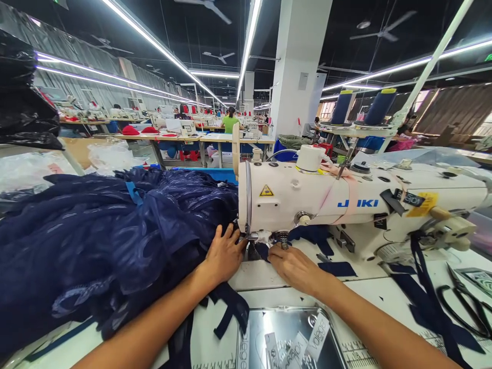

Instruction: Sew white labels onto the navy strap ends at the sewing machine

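Setting: we look down at a white sewing machine (357, 205) on a pale work table (384, 302) in a long workshop hall; other people sit at distant tables.

Left hand (225, 253): we see it laid flat, palm down and fingers spread, pressing the navy fabric (115, 241) just left of the needle area; it closes on nothing.

Right hand (294, 266): we see it lying palm down just right of the presser foot (253, 243), fingertips on a small navy piece at the foot; its fingers are extended, and we cannot tell whether they pinch the cloth beneath.

Work piece: the navy fabric is heaped in a large sheer mass over the left of the table, its near edge running under the machine head between the two hands.

Loose parts: navy strips (423, 302) lie on the table to the right, near black scissors (465, 307); a shallow metal tray (292, 338) of woven labels sits in front of us.

Overhead: two navy thread cones (378, 105) stand on a rack behind the machine.

Step in hand: we judge this to be feeding and aligning a seam at the needle.

Next move: in our judgement it calls for both hands to keep the edges matched and flat while guiding the cloth evenly, fingers clear of the needle.
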The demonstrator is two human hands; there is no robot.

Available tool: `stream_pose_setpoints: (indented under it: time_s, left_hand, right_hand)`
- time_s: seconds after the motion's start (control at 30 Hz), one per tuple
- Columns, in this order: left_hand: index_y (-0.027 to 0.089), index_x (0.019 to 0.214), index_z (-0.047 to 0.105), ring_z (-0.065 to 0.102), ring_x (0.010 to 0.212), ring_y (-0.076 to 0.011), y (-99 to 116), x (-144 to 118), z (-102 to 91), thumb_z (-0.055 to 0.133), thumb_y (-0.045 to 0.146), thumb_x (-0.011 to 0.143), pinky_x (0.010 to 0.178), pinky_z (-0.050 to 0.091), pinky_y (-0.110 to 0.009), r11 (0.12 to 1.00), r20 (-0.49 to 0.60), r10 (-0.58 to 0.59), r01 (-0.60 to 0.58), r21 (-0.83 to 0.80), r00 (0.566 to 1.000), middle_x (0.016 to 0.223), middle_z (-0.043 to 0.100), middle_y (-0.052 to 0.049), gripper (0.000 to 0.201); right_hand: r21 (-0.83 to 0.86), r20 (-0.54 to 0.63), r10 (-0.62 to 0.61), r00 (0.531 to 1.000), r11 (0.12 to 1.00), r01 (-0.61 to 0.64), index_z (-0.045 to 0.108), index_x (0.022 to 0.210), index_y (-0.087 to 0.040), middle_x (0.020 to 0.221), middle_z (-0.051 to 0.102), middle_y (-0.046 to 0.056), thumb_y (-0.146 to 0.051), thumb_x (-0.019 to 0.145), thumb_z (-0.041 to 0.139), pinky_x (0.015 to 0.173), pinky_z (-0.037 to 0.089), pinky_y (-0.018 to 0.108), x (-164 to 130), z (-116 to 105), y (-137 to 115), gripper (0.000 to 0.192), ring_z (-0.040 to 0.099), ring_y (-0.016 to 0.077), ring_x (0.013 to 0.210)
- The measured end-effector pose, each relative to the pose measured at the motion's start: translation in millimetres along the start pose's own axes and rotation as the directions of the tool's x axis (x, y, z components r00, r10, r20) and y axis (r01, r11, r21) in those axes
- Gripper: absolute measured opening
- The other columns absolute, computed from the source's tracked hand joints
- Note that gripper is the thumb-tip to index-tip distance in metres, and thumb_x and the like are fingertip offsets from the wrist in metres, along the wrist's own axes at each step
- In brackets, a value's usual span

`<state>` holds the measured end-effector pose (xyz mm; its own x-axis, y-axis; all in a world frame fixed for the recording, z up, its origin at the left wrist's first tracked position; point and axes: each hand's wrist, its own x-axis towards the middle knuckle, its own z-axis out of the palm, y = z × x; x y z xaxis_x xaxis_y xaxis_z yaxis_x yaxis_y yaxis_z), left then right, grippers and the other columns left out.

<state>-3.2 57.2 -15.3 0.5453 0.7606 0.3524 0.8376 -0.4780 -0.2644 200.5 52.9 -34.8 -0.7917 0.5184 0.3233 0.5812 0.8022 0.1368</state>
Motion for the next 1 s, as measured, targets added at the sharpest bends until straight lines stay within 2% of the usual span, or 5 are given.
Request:
stream_pose_setpoints:
  time_s: [0.13,0.4,0.6,0.73,1.0]
  left_hand:
    - [0.019,0.090,0.062,0.046,0.099,-0.0301,0,0,-0.1,0.047,0.020,0.075,0.084,0.032,-0.050,1.000,0.002,0.007,-0.007,-0.014,1.000,0.091,0.061,-0.011,0.022]
    - [0.018,0.087,0.062,0.044,0.099,-0.0304,-1,2,2.5,0.046,0.019,0.076,0.083,0.031,-0.050,1.000,0.007,0.014,-0.014,-0.012,1.000,0.094,0.060,-0.011,0.020]
    - [0.019,0.092,0.061,0.044,0.100,-0.0294,-2,4,3.4,0.045,0.020,0.077,0.083,0.030,-0.049,1.000,0.042,0.003,-0.002,-0.003,0.999,0.100,0.059,-0.010,0.022]
    - [0.019,0.092,0.060,0.044,0.100,-0.0281,-3,6,4.6,0.044,0.019,0.078,0.084,0.029,-0.049,1.000,0.048,-0.001,0.002,-0.022,0.999,0.096,0.060,-0.009,0.021]
    - [0.017,0.089,0.062,0.045,0.100,-0.0278,-5,14,11.2,0.044,0.022,0.079,0.086,0.029,-0.050,1.000,0.058,-0.001,0.003,-0.021,0.998,0.097,0.060,-0.010,0.021]
  right_hand:
    - [-0.034,0.000,-0.028,1.000,0.999,0.028,0.056,0.074,-0.013,0.078,0.057,0.007,0.001,0.078,0.041,0.076,0.044,0.029,3,2,-4,0.020,0.053,0.0171,0.079]
    - [-0.083,0.019,-0.022,1.000,0.996,0.024,0.055,0.073,-0.013,0.077,0.055,0.006,0.002,0.076,0.042,0.068,0.044,0.029,7,6,-13,0.021,0.052,0.0165,0.072]
    - [-0.137,0.053,0.014,0.999,0.991,-0.007,0.056,0.074,-0.012,0.080,0.055,0.007,0.003,0.074,0.045,0.070,0.044,0.030,9,6,-18,0.019,0.052,0.0178,0.075]
    - [-0.152,0.059,0.042,0.997,0.988,-0.033,0.056,0.074,-0.012,0.079,0.055,0.007,0.003,0.073,0.047,0.067,0.044,0.030,11,5,-22,0.018,0.052,0.0188,0.074]
    - [-0.189,0.011,0.083,0.996,0.979,-0.079,0.057,0.072,-0.012,0.078,0.056,0.008,0.003,0.071,0.050,0.064,0.045,0.030,17,11,-28,0.017,0.052,0.0197,0.074]
